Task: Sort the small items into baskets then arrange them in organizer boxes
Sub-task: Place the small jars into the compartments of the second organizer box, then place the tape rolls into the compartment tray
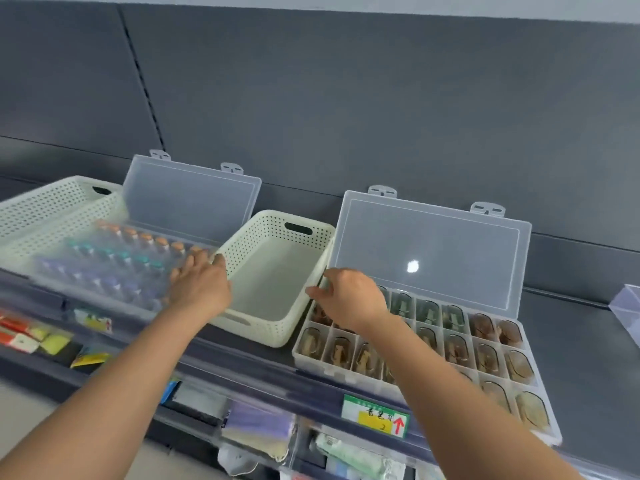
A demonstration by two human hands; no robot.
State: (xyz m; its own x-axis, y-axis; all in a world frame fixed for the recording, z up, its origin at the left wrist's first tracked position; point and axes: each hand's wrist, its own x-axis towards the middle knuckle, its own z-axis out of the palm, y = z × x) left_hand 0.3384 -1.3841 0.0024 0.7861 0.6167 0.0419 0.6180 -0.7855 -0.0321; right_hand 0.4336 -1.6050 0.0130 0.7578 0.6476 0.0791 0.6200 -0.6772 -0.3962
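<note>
An empty cream perforated basket [277,218] stands on the shelf between two open clear organizer boxes. My left hand [199,285] grips the basket's left rim, thumb over the edge. My right hand [349,296] curls over its right rim, beside the right box. The left organizer box [104,271] holds rows of small items with orange, teal and purple caps. In the compartments of the right organizer box [485,351] lie brown and greenish oval items. A second cream basket [41,213] sits at the far left, behind the left box.
Both box lids stand upright against the grey back panel [381,116]. A small clear box [627,310] pokes in at the right edge. Below the shelf edge with its price label [375,415], lower bins hold packaged goods.
</note>
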